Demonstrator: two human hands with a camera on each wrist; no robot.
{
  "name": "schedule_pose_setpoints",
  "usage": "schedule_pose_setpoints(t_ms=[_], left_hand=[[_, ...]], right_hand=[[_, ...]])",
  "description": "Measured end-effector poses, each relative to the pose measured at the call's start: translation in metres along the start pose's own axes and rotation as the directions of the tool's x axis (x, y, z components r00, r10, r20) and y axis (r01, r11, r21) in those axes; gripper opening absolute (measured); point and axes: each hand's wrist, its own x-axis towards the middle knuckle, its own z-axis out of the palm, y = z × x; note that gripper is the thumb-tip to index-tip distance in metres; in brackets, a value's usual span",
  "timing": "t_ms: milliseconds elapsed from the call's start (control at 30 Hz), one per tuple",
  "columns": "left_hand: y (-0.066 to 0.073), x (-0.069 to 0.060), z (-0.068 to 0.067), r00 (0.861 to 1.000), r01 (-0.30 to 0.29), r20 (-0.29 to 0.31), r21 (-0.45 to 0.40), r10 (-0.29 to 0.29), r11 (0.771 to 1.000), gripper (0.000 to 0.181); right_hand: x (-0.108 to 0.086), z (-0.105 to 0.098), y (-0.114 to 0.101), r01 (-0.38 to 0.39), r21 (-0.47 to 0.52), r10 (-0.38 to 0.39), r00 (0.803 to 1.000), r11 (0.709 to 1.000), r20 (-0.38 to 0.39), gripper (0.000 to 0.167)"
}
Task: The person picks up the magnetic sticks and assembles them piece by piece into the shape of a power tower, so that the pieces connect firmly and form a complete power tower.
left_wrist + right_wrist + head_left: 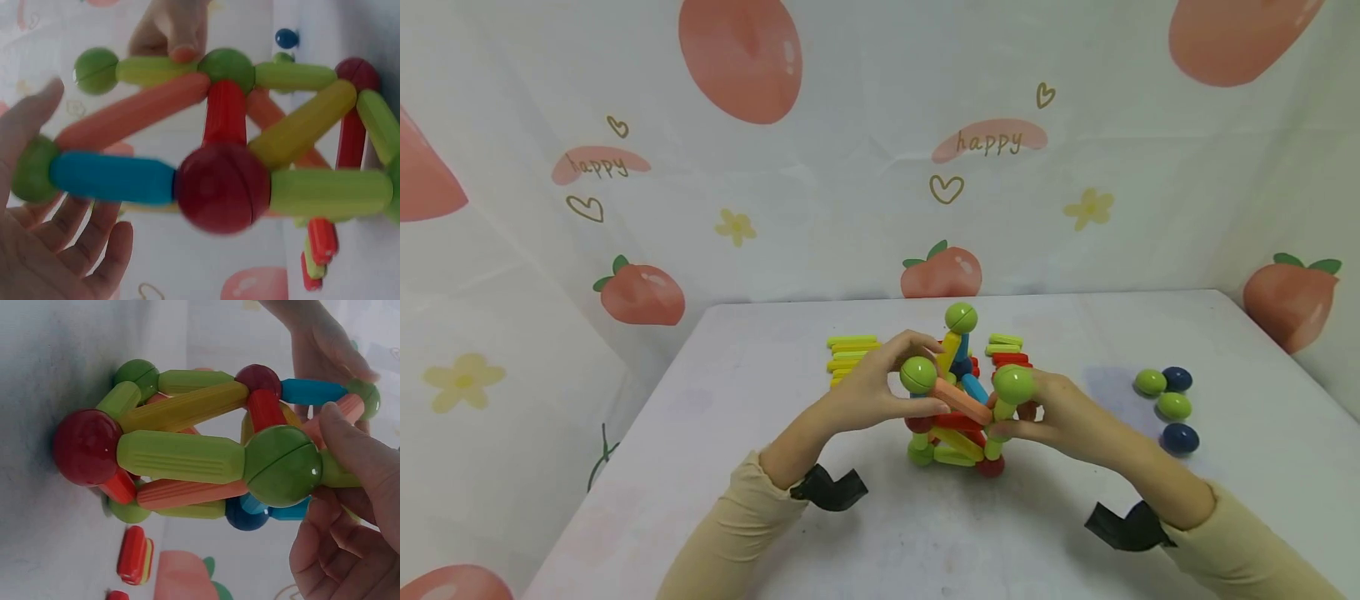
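Observation:
A frame of coloured rods and balls stands on the table. My left hand [880,379] curves around a green ball [917,375] at its top left corner, above a blue rod [112,177]. In the left wrist view the thumb lies on one side of that ball and the fingers on the other. An orange rod [961,400] slopes from it to a lower green ball [282,465]. At the right, my right hand [1060,412] pinches a light green rod [337,470] below the top right green ball [1013,385]. Another green ball [961,317] tops a yellow rod at the back.
Yellow and light green rods [852,342] lie behind the left hand. Red rods [1011,359] and light green rods [1004,339] lie behind the frame. Loose green balls [1173,406] and dark blue balls [1179,438] rest at the table's right.

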Motion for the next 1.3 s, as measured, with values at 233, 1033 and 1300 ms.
schedule_pose_setpoints(t_ms=[233, 1033, 1300], left_hand=[[-0.035, -0.009, -0.027, 0.998, 0.056, 0.035, 0.022, -0.057, 0.998, 0.06], [-0.114, -0.012, -0.014, 0.938, 0.323, -0.007, 0.379, -0.346, 0.867, 0.026], [-0.069, 0.002, -0.044, 0.988, 0.132, -0.107, 0.219, -0.111, 0.967, 0.022]], right_hand=[[0.0, 0.004, 0.003, 0.018, 0.013, -0.018, 0.999, 1.0, -0.032, 0.022], [-0.006, 0.003, 0.01, 0.041, 0.042, -0.04, 0.999, 0.998, -0.022, 0.032], [-0.006, 0.003, 0.011, 0.063, 0.036, -0.062, 0.998, 0.997, -0.031, 0.032]])
